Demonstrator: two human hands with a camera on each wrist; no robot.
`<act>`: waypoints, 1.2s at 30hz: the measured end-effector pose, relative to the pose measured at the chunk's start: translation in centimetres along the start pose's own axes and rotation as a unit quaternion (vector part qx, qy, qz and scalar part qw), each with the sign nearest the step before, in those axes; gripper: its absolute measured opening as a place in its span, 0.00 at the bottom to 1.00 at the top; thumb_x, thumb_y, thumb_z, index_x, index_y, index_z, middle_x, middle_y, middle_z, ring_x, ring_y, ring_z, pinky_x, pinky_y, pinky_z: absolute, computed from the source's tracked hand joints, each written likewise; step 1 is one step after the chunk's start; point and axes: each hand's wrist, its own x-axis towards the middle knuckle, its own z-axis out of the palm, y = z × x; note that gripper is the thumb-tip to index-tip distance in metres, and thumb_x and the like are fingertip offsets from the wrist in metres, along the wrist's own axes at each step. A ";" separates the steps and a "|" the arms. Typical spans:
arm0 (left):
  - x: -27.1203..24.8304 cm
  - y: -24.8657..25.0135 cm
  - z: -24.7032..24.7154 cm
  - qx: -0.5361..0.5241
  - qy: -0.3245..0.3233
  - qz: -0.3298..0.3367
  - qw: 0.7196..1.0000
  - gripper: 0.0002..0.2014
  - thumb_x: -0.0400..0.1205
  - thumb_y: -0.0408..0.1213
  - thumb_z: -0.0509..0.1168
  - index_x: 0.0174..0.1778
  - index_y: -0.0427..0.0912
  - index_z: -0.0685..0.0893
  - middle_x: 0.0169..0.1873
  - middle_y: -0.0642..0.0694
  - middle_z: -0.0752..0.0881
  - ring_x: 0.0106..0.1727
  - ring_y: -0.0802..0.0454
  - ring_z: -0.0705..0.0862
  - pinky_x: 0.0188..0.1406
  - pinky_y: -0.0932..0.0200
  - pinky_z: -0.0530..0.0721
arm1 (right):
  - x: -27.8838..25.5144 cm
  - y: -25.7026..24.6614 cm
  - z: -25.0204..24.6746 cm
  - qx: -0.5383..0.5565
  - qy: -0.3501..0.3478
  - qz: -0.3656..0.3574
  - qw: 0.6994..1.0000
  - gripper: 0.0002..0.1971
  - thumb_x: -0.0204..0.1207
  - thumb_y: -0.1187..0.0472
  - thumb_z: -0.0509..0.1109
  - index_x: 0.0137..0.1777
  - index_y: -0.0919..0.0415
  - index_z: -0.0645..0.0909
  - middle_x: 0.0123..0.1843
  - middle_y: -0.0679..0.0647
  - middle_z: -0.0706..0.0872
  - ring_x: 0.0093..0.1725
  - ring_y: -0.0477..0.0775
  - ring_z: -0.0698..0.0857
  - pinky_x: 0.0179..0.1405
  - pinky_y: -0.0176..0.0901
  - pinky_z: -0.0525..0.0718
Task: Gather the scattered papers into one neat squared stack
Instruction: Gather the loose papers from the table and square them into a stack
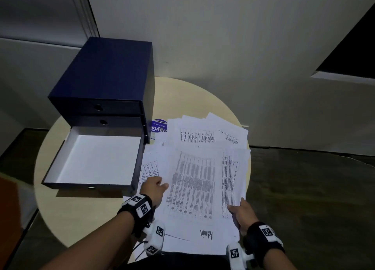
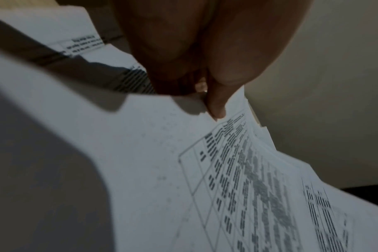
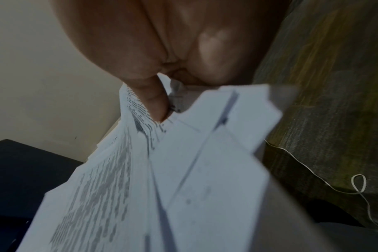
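Several printed papers (image 1: 194,180) lie fanned and overlapping on the right half of a round cream table (image 1: 81,208). The top sheet carries dense tables and a handwritten word near its close edge. My left hand (image 1: 155,185) pinches the left edge of the top sheets, thumb on top; the left wrist view shows the thumb (image 2: 216,105) pressed on the paper (image 2: 140,153). My right hand (image 1: 240,210) grips the right edge of the bundle, thumb on top and fingers underneath. In the right wrist view its thumb (image 3: 155,102) clamps several uneven sheets (image 3: 183,170).
A dark blue drawer box (image 1: 107,82) stands on the table's left, its bottom drawer (image 1: 95,158) pulled out, white inside. A blue-and-white label (image 1: 159,126) peeks from under the papers. A pale wall is behind; dark floor (image 1: 304,198) lies to the right.
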 end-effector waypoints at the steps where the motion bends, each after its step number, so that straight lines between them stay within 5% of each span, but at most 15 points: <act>1: -0.3 0.4 0.6 0.001 -0.016 0.014 1.000 0.06 0.83 0.39 0.67 0.47 0.41 0.85 0.41 0.37 0.84 0.48 0.39 0.84 0.48 0.58 0.76 | 0.0 0.0 0.3 0.021 -0.012 0.006 1.000 0.35 0.77 0.63 0.73 0.83 0.61 0.64 0.27 0.57 0.82 0.23 0.50 0.81 0.25 0.38 0.81; 2: -0.5 0.8 1.1 0.007 -0.031 0.020 0.999 0.09 0.85 0.39 0.65 0.53 0.37 0.84 0.46 0.37 0.85 0.52 0.38 0.84 0.53 0.57 0.77 | 0.3 0.2 0.5 0.031 -0.020 0.014 0.999 0.42 0.71 0.53 0.79 0.83 0.59 0.64 0.45 0.60 0.90 0.40 0.55 0.89 0.44 0.48 0.89; 4: -1.1 1.7 2.1 0.044 -0.053 0.047 0.997 0.08 0.86 0.40 0.61 0.43 0.41 0.77 0.38 0.45 0.79 0.42 0.44 0.78 0.45 0.58 0.73 | -0.2 0.0 0.8 -0.001 -0.041 0.015 0.999 0.49 0.65 0.38 0.81 0.82 0.54 0.65 0.72 0.51 0.82 0.68 0.55 0.84 0.70 0.57 0.80; 6: -1.4 2.0 3.1 0.080 -0.063 0.066 0.993 0.11 0.87 0.44 0.60 0.42 0.41 0.74 0.38 0.48 0.78 0.38 0.48 0.77 0.42 0.59 0.74 | -1.0 -0.4 1.0 -0.079 -0.050 -0.034 0.995 0.32 0.76 0.51 0.77 0.77 0.57 0.72 0.65 0.51 0.87 0.56 0.45 0.88 0.58 0.45 0.86; 8: -1.7 2.1 3.2 0.074 -0.057 0.069 0.993 0.13 0.85 0.47 0.62 0.59 0.42 0.80 0.54 0.47 0.82 0.55 0.45 0.83 0.55 0.58 0.78 | -1.4 -0.6 1.0 -0.081 -0.050 -0.061 0.994 0.21 0.81 0.66 0.70 0.74 0.59 0.76 0.55 0.52 0.92 0.39 0.38 0.89 0.41 0.37 0.86; 10: -1.6 1.8 3.0 0.022 -0.012 0.069 0.997 0.22 0.83 0.46 0.66 0.72 0.45 0.76 0.66 0.48 0.76 0.69 0.46 0.79 0.65 0.58 0.75 | -1.9 -1.2 0.7 -0.052 -0.043 -0.075 0.995 0.20 0.81 0.71 0.68 0.72 0.59 0.77 0.61 0.55 0.91 0.49 0.46 0.91 0.54 0.50 0.89; 12: -1.4 2.2 2.0 -0.026 0.030 0.082 0.996 0.28 0.80 0.47 0.69 0.76 0.48 0.70 0.73 0.47 0.72 0.74 0.46 0.75 0.70 0.54 0.74 | -2.2 -2.3 0.3 -0.004 -0.051 -0.101 0.994 0.19 0.80 0.72 0.69 0.69 0.60 0.79 0.63 0.57 0.90 0.62 0.59 0.89 0.69 0.66 0.81; 14: -1.3 3.3 0.8 -0.115 0.003 0.062 0.991 0.35 0.80 0.47 0.71 0.80 0.49 0.63 0.77 0.47 0.70 0.77 0.46 0.72 0.70 0.53 0.71 | -2.9 -4.1 0.3 0.039 -0.084 -0.120 0.988 0.22 0.75 0.64 0.77 0.69 0.60 0.80 0.64 0.57 0.90 0.65 0.62 0.87 0.71 0.67 0.79; 16: -0.8 3.7 0.1 -0.213 -0.061 0.044 0.974 0.35 0.79 0.47 0.73 0.79 0.51 0.63 0.72 0.51 0.74 0.75 0.49 0.74 0.70 0.55 0.71 | -3.3 -5.7 0.8 0.047 -0.113 -0.150 0.981 0.26 0.71 0.59 0.81 0.68 0.59 0.80 0.63 0.55 0.90 0.64 0.57 0.88 0.68 0.60 0.82; 18: -0.3 3.4 -0.3 -0.256 -0.094 0.044 0.961 0.32 0.74 0.53 0.76 0.71 0.50 0.73 0.65 0.56 0.82 0.70 0.51 0.80 0.72 0.53 0.74 | -3.5 -7.0 1.7 0.059 -0.125 -0.151 0.979 0.18 0.78 0.71 0.71 0.66 0.58 0.80 0.60 0.52 0.92 0.61 0.50 0.89 0.66 0.50 0.82; 21: -0.3 1.9 -0.4 -0.192 -0.046 0.047 0.979 0.20 0.75 0.53 0.74 0.53 0.42 0.83 0.47 0.50 0.89 0.57 0.44 0.87 0.61 0.52 0.80 | -3.0 -7.3 3.4 0.026 -0.114 -0.112 0.987 0.11 0.83 0.66 0.67 0.62 0.55 0.81 0.59 0.49 0.91 0.61 0.49 0.88 0.66 0.45 0.79; 23: 0.0 -0.4 0.0 -0.143 0.002 -0.003 0.990 0.14 0.78 0.49 0.71 0.48 0.42 0.80 0.41 0.48 0.87 0.48 0.43 0.85 0.55 0.52 0.81 | -1.9 -6.5 3.8 -0.132 -0.038 -0.124 0.983 0.05 0.83 0.55 0.68 0.57 0.51 0.80 0.58 0.51 0.88 0.60 0.54 0.85 0.65 0.46 0.79; 26: 0.3 -4.0 0.7 -0.164 0.025 -0.078 0.983 0.21 0.74 0.51 0.71 0.54 0.38 0.82 0.50 0.34 0.89 0.54 0.31 0.87 0.59 0.38 0.85 | -1.2 -4.9 4.0 -0.294 0.079 -0.118 0.945 0.16 0.83 0.63 0.63 0.70 0.55 0.76 0.72 0.56 0.80 0.68 0.57 0.81 0.68 0.44 0.76; 32: 0.4 -5.9 1.3 -0.116 0.032 -0.089 0.989 0.14 0.84 0.38 0.64 0.62 0.36 0.82 0.52 0.38 0.88 0.53 0.40 0.85 0.54 0.56 0.78 | -1.5 -4.0 5.9 -0.255 0.109 -0.035 0.960 0.44 0.72 0.57 0.75 0.84 0.54 0.53 0.78 0.63 0.69 0.68 0.68 0.79 0.61 0.52 0.82; 36: 0.9 -6.1 0.8 -0.119 0.010 -0.093 0.988 0.16 0.84 0.39 0.65 0.64 0.35 0.81 0.57 0.39 0.87 0.60 0.39 0.85 0.63 0.51 0.80 | -1.6 -4.4 6.2 -0.239 0.119 0.011 0.964 0.40 0.69 0.57 0.78 0.78 0.60 0.63 0.65 0.63 0.81 0.59 0.66 0.84 0.56 0.49 0.84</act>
